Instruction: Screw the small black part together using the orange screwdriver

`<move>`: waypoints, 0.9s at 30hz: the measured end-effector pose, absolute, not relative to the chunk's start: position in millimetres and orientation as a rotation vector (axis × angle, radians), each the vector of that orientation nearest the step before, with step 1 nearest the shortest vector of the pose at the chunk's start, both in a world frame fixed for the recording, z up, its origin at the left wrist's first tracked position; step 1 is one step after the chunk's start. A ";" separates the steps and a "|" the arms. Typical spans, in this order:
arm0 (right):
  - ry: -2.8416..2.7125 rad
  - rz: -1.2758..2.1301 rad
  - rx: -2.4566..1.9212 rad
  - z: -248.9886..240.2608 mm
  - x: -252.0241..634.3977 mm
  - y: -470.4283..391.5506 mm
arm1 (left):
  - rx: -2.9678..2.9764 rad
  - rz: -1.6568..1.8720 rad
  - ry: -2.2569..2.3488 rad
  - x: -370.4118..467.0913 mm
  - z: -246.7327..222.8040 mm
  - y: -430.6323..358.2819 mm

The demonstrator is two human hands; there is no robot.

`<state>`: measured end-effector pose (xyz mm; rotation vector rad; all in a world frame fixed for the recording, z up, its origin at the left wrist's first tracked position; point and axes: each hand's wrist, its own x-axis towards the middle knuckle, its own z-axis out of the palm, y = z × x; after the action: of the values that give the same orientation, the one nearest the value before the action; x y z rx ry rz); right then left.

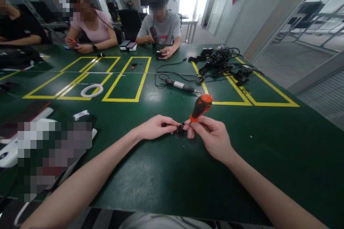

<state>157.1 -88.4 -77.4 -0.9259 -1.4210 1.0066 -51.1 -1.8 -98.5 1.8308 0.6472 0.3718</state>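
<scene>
Left fingers (pixel 170 128) look pinched on a small black part (pixel 181 133), kinda blurry tho; right fingers (pixel 200 127) grip an orange-and-black screwdriver (pixel 201 107).

Two bare hands (pixel 154 127) (pixel 217 139), one orange-and-black screwdriver (pixel 201 107) and one small round black part (pixel 181 132) are counted at one green table (pixel 145 171). One corded tool (pixel 179 85), one white ring (pixel 92 96) and one tangle of black cables (pixel 221 57) are also seen. Three other people (pixel 21 27) (pixel 92 27) (pixel 161 25) are counted across it, with one drill (pixel 155 35).
</scene>
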 end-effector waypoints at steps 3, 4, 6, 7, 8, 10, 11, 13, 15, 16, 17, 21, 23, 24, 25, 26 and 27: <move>-1.404 1.010 -0.901 -78.1 156.1 -89.6 | 1.789 0.389 0.669 -49.0 -98.8 -3.3; -1.397 1.004 -0.906 -78.4 156.1 -90.1 | 1.769 0.390 0.672 -48.3 -99.0 -3.9; -1.391 0.987 -0.930 -79.1 156.7 -90.6 | 1.746 0.392 0.671 -47.3 -99.5 -5.3; -1.395 0.977 -0.945 -79.4 157.3 -90.5 | 1.745 0.396 0.671 -47.0 -99.7 -6.2; -1.403 0.969 -0.957 -79.7 157.9 -90.3 | 1.750 0.399 0.672 -46.8 -100.0 -7.2; -1.416 0.960 -0.968 -80.0 159.2 -89.4 | 1.769 0.401 0.679 -46.4 -100.4 -9.5; -1.417 0.964 -0.968 -80.0 159.7 -88.9 | 1.781 0.401 0.688 -46.1 -100.5 -10.6; -1.418 0.985 -0.963 -79.9 160.4 -88.0 | 1.814 0.403 0.712 -45.5 -100.5 -12.6; -1.414 1.008 -0.953 -80.1 160.6 -87.8 | 1.843 0.411 0.728 -45.0 -100.2 -13.8; -1.412 1.013 -0.944 -80.4 160.5 -87.9 | 1.853 0.413 0.731 -44.8 -99.9 -14.1; -1.408 1.010 -0.935 -80.8 160.5 -88.2 | 1.862 0.412 0.732 -44.8 -99.6 -14.2; -1.393 0.956 -0.962 -82.2 160.1 -89.4 | 1.893 0.416 0.720 -45.1 -98.7 -13.8; -1.408 0.929 -1.007 -82.0 160.1 -89.5 | 1.913 0.432 0.709 -45.3 -99.1 -13.5; -1.419 0.919 -1.022 -81.5 160.1 -89.3 | 1.919 0.439 0.705 -45.3 -99.5 -13.4; -1.427 0.907 -1.025 -80.9 160.1 -89.0 | 1.923 0.443 0.701 -45.4 -100.0 -13.3; -1.430 0.897 -1.018 -80.2 160.1 -88.7 | 1.925 0.446 0.700 -45.4 -100.5 -13.2; -1.433 0.891 -1.005 -79.4 160.0 -88.5 | 1.926 0.448 0.699 -45.4 -101.0 -13.1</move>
<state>160.0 -88.5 -79.4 -1.0050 -1.4329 0.8915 -45.4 -13.1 -101.0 1.9264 0.6986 0.4478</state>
